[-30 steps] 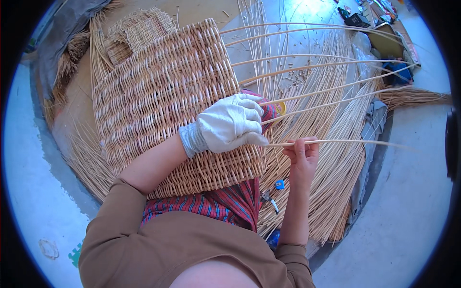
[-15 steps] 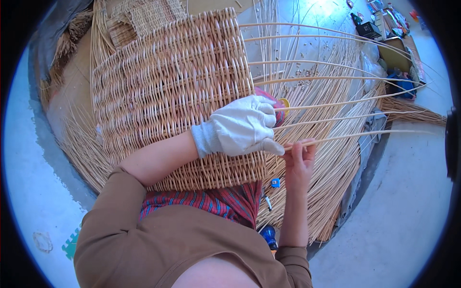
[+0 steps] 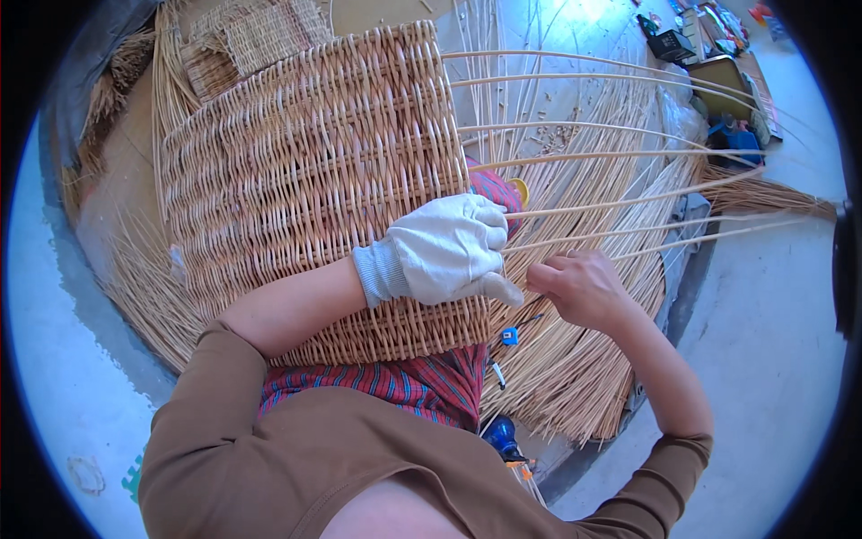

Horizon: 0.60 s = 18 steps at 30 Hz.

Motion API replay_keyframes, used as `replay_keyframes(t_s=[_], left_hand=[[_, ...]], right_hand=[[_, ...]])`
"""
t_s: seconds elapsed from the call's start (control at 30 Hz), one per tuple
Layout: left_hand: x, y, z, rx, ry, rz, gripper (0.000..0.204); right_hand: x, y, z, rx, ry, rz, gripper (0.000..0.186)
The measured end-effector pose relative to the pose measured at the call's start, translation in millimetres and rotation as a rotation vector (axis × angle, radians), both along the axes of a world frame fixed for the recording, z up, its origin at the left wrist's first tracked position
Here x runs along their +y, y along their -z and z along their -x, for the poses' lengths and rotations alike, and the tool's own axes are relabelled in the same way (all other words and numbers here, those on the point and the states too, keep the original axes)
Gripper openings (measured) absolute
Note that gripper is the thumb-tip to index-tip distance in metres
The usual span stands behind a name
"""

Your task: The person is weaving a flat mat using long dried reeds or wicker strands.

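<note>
A large woven wicker panel [image 3: 314, 171] lies across my lap, with several long pale rods sticking out past its right edge. My left hand [image 3: 453, 251], in a white knit-cuffed work glove, rests over that edge with its fingers curled round it and the thumb pointing right. Just right of the thumb, my bare right hand [image 3: 579, 286] is closed, back of the hand up, at the lowest projecting wicker rod [image 3: 700, 240]. The rod comes out from behind the hand; the fingertips' exact grip is partly hidden.
A broad heap of loose rods [image 3: 593, 377] covers the floor to the right. A small blue tape measure [image 3: 510, 336] and a white marker [image 3: 498, 375] lie near the panel's lower right corner. Smaller woven pieces [image 3: 269, 40] sit at the far left; a dark box [image 3: 672, 45] stands far right.
My right hand has turned over, its elbow swung out to the right, and its back now faces up. The panel and my left hand have shifted slightly down and left in view.
</note>
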<state>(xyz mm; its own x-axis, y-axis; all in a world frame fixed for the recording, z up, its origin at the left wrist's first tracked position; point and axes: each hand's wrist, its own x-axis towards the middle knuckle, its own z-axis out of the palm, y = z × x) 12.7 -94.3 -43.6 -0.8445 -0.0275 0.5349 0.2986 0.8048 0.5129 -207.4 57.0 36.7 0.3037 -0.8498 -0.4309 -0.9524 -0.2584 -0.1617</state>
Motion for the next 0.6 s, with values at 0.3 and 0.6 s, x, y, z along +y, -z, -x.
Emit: replay_keyframes(t_s=[0.3, 0.6], left_hand=[[-3, 3, -4, 0.121, 0.049, -0.010, 0.015], [1, 0, -4, -0.026, -0.001, 0.037, 0.007]], right_hand=[[5, 39, -53, -0.194, 0.127, -0.026, 0.009], [47, 45, -91, -0.299, 0.519, 0.416, 0.016]])
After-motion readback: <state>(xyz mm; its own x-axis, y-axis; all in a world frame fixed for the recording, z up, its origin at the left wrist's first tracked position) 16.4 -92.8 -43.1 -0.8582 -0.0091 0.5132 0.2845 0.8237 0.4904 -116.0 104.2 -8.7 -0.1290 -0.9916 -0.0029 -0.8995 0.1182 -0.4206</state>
